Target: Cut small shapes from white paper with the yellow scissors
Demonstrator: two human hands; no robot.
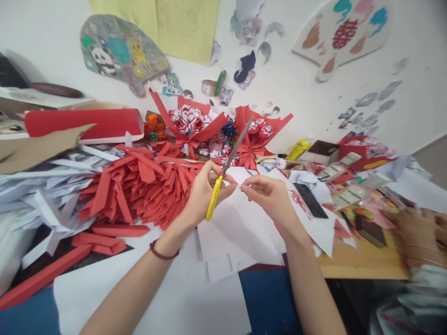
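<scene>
Yellow-handled scissors (214, 197) hang in my left hand (204, 188), their blades pointing up and away to the right. The thumb and a fingertip of that hand also come close together at its right side. Facing it, a small gap away, my right hand (267, 193) is closed in a pinch. Whatever lies between its fingertips, if anything, is too small to make out. Below both hands are white paper sheets (240, 237). Just left of my left hand rises a heap of folded red paper strips (139, 186).
White folded strips (52, 190) and a red roll (84, 124) lie at left. Red-wrapped paper bouquets (188, 123) stand at the wall. Right are a dark phone (310, 200), a yellow bottle (299, 149), packets, and another person's hand (419, 232) at the table edge.
</scene>
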